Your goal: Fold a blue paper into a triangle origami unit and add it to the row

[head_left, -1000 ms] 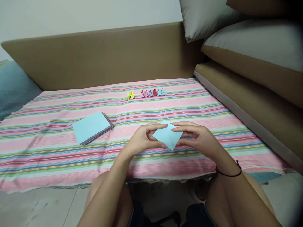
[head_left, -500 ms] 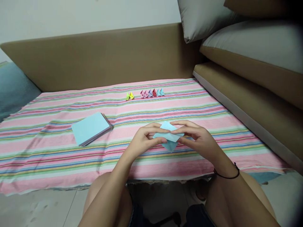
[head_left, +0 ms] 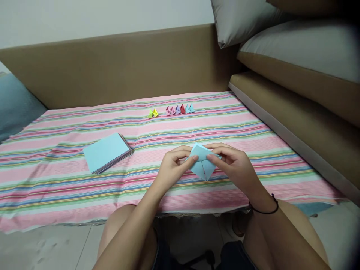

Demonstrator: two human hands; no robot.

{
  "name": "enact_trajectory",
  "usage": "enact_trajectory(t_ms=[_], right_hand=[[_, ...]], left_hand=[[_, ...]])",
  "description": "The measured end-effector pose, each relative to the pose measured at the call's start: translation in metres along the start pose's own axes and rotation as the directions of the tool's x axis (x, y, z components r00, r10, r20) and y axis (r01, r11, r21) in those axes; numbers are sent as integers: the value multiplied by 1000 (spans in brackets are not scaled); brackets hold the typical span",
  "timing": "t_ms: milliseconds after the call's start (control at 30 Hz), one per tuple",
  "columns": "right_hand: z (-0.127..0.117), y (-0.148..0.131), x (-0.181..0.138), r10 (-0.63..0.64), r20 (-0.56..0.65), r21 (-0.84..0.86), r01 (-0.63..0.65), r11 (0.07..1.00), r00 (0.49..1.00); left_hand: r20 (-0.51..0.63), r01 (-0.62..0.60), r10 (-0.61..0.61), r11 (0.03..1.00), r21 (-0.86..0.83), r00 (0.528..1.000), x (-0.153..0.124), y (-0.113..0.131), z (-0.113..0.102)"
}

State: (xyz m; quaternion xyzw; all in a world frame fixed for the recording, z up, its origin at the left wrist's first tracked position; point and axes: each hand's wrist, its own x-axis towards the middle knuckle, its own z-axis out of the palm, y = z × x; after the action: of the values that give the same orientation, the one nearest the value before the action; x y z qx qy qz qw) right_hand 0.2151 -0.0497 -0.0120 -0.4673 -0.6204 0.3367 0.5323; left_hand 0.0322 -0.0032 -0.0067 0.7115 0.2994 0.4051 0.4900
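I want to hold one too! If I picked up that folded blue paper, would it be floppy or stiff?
The folded blue paper is probably light, as it looks thin between the left grip and right grip. Its folded layers likely make it stiffer than one sheet, though it could bend. A push might open it at the slit down its lower half.

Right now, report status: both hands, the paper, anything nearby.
Left hand and right hand pinching folded light-blue paper, thumbs on near face. Point toward wearer, center slit showing. Paper stack apart, left; small folded figures beyond.
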Motion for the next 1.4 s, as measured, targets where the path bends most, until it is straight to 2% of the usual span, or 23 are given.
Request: enact_trajectory(t_ms=[67, 167, 300, 533, 633, 800, 1067, 1400], right_hand=[[3, 1, 0, 25, 1, 68, -25, 997, 1000], [7, 4, 0, 62, 5, 125, -62, 990, 998], [9, 8, -2, 71, -45, 109, -65, 992, 996], [10, 6, -2, 62, -109, 20, -60, 998, 992], [12, 5, -3, 80, -148, 23, -78, 997, 986], [15, 0, -6, 28, -156, -35, -34, 999, 987], [18, -6, -7, 79, -155, 96, -64, 993, 985], [17, -11, -8, 114, -176, 91, -100, 991, 978]], left_hand=[[-17, 10, -10, 1000, -19, 1000, 0, -1, 3], [-73, 51, -62, 988, -147, 995, 0, -3, 6], [-123, 122, -160, 955, -270, 979, 0, -4, 9], [-112, 229, -270, 929, -291, 956, -2, 0, 10], [-122, 235, -283, 921, -310, 951, -3, 3, 12], [-180, 238, -306, 917, -321, 935, -4, 7, 14], [-164, 289, -361, 892, -347, 918, -6, 9, 13], [-154, 309, -381, 883, -354, 911, -7, 10, 12]])
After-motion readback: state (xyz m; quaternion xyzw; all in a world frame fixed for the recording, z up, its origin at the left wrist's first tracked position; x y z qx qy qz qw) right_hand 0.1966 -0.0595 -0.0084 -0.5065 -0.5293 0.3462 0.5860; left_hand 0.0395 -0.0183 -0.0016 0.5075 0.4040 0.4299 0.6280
